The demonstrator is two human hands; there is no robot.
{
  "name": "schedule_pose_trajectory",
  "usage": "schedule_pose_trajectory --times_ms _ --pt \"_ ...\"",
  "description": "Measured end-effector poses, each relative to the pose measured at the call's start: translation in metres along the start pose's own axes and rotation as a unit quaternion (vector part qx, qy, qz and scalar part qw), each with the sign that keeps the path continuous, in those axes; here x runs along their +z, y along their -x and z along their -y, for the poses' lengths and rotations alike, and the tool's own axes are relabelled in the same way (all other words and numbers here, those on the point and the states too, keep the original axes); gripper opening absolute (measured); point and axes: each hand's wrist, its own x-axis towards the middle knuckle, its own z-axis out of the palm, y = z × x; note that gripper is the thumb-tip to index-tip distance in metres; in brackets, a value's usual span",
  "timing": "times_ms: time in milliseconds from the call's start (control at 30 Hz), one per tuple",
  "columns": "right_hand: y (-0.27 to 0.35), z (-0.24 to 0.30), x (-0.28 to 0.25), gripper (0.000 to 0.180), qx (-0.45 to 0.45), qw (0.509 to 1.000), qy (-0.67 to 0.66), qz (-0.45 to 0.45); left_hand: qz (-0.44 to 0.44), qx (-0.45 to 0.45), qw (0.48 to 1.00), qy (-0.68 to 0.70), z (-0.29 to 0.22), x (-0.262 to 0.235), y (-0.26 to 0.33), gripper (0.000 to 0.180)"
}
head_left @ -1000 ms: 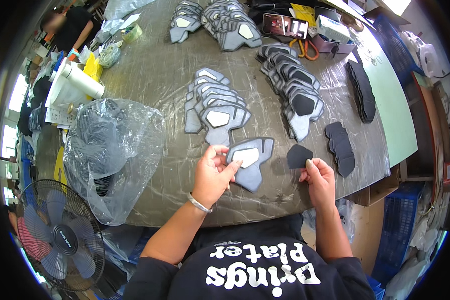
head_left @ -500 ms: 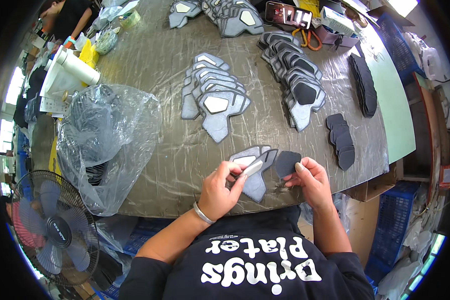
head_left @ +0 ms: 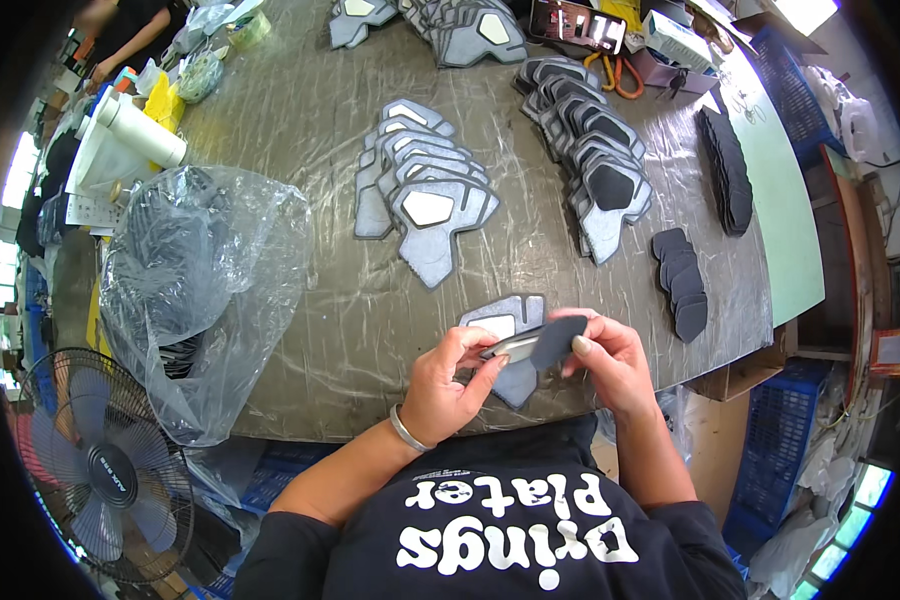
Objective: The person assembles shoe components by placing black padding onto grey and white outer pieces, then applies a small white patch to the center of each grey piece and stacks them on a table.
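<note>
Near the table's front edge, my left hand (head_left: 450, 378) pinches a thin, pale-faced pad (head_left: 516, 350), seen tilted. My right hand (head_left: 615, 366) grips a black rounded patch (head_left: 562, 340) between thumb and fingers. The patch laps over the right end of the pale pad; whether they touch is hard to tell. Under both hands lies a grey cut-out piece (head_left: 516, 384) with a dark edge, partly hidden. Beyond it, similar grey pieces with white panels (head_left: 427, 208) overlap in a row. To their right runs another row, its front piece bearing a black panel (head_left: 610, 188).
Black patches (head_left: 690, 316) lie fanned at the right, with a longer row (head_left: 727, 180) behind. A clear plastic bag of dark pieces (head_left: 195, 290) sits left, above a fan (head_left: 110, 470). Orange-handled scissors (head_left: 627, 80) and a phone (head_left: 577, 27) are at the back. Another person's arm (head_left: 135, 42) shows far left.
My right hand has brought the black patch leftward and tilted it, so it now overlaps the pale pad. My left hand has shifted slightly right, still holding the pad.
</note>
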Motion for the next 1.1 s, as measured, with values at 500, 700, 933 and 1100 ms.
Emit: schedule_pose_trajectory --times_ms 500,700,933,1100 --pt "0.012 0.006 -0.025 0.013 0.100 0.980 -0.141 -0.095 0.005 0.060 0.918 -0.392 -0.002 -0.004 -0.025 0.059" --pt "-0.005 -0.002 -0.004 0.013 0.120 0.976 -0.161 -0.090 -0.057 0.098 0.886 -0.449 -0.004 -0.041 -0.064 0.063" --pt "-0.009 0.002 -0.007 0.012 -0.015 0.979 0.120 -0.162 -0.042 0.154 0.910 -0.382 -0.011 -0.040 -0.028 0.035" --pt "0.002 0.004 0.018 0.016 0.130 0.979 0.113 -0.113 0.011 0.184 0.935 -0.304 -0.003 -0.018 0.006 0.032"
